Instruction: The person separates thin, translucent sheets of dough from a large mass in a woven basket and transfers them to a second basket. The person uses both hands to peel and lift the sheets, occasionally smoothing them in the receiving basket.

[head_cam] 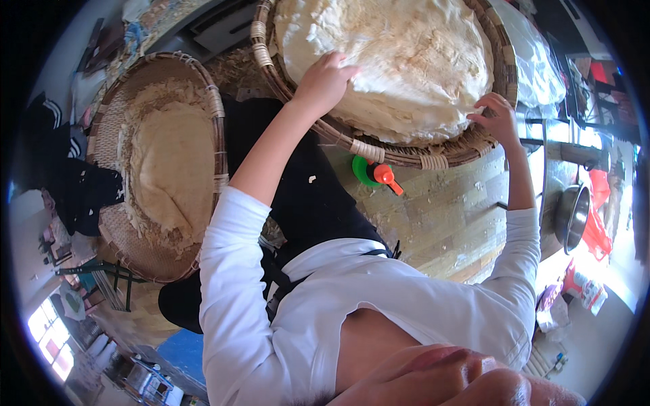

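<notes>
A thick layered mound of cream-coloured fibrous wadding (406,51) fills a large round wicker basket (370,149) before me; I cannot tell the exact fibre. My left hand (325,83) reaches over the near-left rim, its curled fingers and thumb gripping the mound's surface. At the mound's right edge, my right hand (496,119) pinches a bit of the pale material between thumb and forefinger. A brighter fold runs across the wadding between the two hands. Its fringe looks loose and ragged along the near rim.
To my left leans a second, shallower woven basket (109,203) with a flattened sheet of similar fibre (170,162). A green and orange spray bottle (373,175) stands on the wooden floor (431,218) below the big basket. A steel bowl (573,219) and clear plastic bag (538,66) are to the right.
</notes>
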Available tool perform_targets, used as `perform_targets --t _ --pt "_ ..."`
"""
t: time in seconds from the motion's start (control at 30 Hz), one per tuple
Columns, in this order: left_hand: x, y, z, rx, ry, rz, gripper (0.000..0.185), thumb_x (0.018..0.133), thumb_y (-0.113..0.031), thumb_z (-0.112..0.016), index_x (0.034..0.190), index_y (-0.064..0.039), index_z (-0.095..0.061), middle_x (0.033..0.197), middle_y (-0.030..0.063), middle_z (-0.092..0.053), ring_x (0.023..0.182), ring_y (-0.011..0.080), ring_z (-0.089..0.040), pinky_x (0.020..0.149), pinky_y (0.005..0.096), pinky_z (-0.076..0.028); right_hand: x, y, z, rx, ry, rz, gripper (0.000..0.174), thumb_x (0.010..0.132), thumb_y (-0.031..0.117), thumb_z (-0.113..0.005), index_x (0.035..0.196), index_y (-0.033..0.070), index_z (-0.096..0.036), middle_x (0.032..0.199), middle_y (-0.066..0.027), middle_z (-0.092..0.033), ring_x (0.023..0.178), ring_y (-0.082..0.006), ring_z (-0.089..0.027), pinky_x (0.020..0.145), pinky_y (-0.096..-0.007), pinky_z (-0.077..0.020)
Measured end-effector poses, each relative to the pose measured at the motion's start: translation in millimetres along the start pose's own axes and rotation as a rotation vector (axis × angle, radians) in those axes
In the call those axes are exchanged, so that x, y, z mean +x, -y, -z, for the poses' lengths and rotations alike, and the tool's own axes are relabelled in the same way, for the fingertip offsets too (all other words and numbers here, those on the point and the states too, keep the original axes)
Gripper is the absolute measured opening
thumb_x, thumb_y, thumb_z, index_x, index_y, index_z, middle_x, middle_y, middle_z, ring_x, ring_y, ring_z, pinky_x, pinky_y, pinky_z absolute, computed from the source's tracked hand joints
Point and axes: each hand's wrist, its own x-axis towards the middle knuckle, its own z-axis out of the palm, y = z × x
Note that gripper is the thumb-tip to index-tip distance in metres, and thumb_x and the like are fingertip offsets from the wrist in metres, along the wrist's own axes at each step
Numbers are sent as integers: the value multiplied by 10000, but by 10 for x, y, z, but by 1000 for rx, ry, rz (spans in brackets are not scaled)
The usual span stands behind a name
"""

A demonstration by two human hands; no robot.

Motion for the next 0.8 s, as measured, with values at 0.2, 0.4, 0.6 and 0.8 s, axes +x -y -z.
perform_targets --t 0.2,0.4,0.6,0.8 --pt "-186 -218 -147 150 -12 -82 554 779 -505 -688 1232 -193 -624 1359 108 -495 1288 324 -432 1054 471 -332 53 385 -131 123 -47 62 189 802 157 -699 951 44 -672 1026 -109 -653 969 -288 -621 850 -369 -478" --pt "77 -548 -330 -1 159 -94 305 833 -380 -666 944 -96 -663 1099 93 -602 1078 272 -576 962 466 -403 456 502 -348 -10 1 -342 278 902 324 -625 823 69 -703 765 -69 -681 765 -242 -650 719 -327 -490" --pt "315 -272 -507 326 -107 193 804 821 -683 -483 1337 -68 -436 1402 231 -370 1318 441 -311 1086 564 -212 659 470 -916 -451 268 -415 770 907 678 -321 1474 158 -276 1538 -125 -244 1427 -345 -189 1149 -524 -94" --pt "219 -91 -632 253 162 335 1132 745 -842 -363 1514 -74 -46 1567 191 13 1403 495 65 1089 663 -3 466 317 -1193 -486 260 -396 761 930 641 -286 1491 130 -233 1559 -129 -180 1447 -330 -100 1148 -529 -41"
